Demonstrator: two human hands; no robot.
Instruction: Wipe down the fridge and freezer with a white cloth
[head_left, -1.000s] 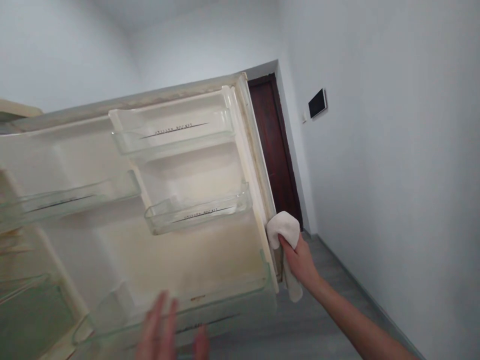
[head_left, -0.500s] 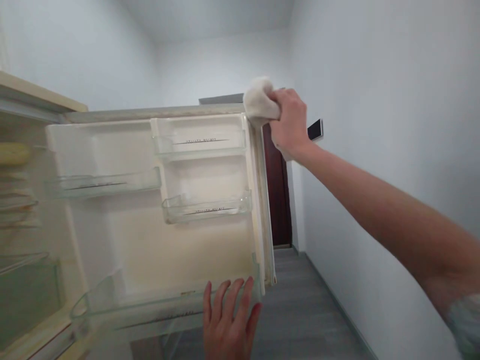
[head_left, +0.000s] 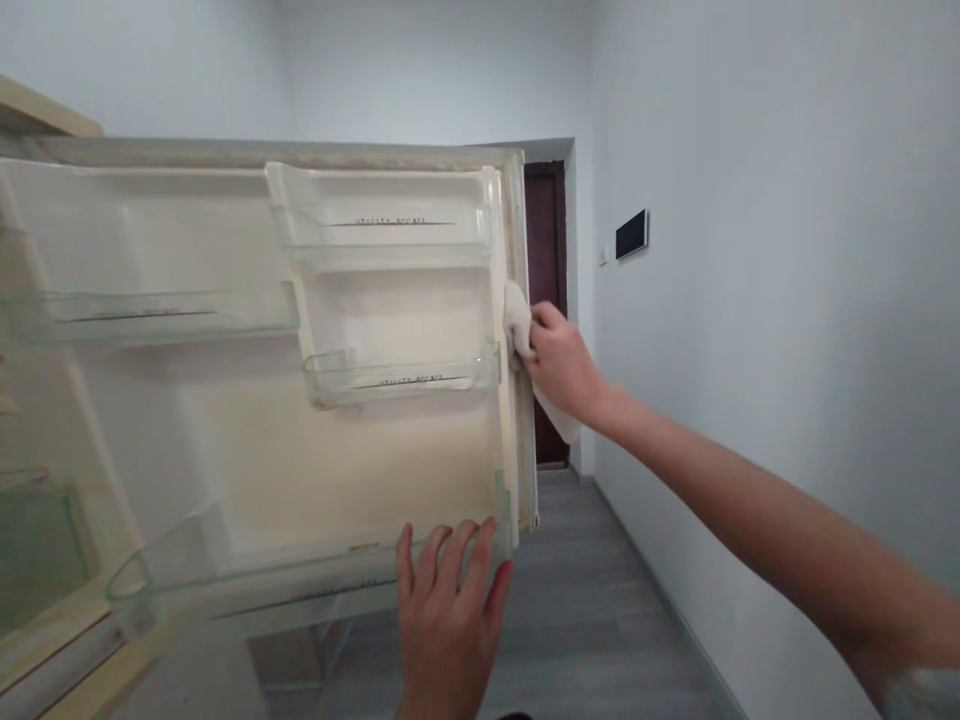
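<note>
White cloth (head_left: 517, 320), bunched, in the right hand (head_left: 564, 362). I read that grip as narrow: the fingers and thumb are pinched together on the cloth, with no gap that I can see, and a loose end hangs below the hand. The cloth lies against the edge strip (head_left: 516, 235) on the outer side of the fridge door (head_left: 360, 470), about level with the middle bin (head_left: 405, 382). Right forearm reaches in from the lower right.

Left hand (head_left: 448, 615): back toward my camera, fingers spread and slightly bent, thumb out to the right. Fingertips are at the front rim of the bottom bin (head_left: 292, 590), near its right end. I cannot make out whether they hook over the rim and clasp it or only rest there.

Fridge door is swung out and upright, inner face toward me. The top bin (head_left: 382, 235) sits above the middle one; the side bin (head_left: 172, 315) is to their left. Beyond the edge strip: brown door (head_left: 546, 225), grey floor (head_left: 607, 590).
</note>
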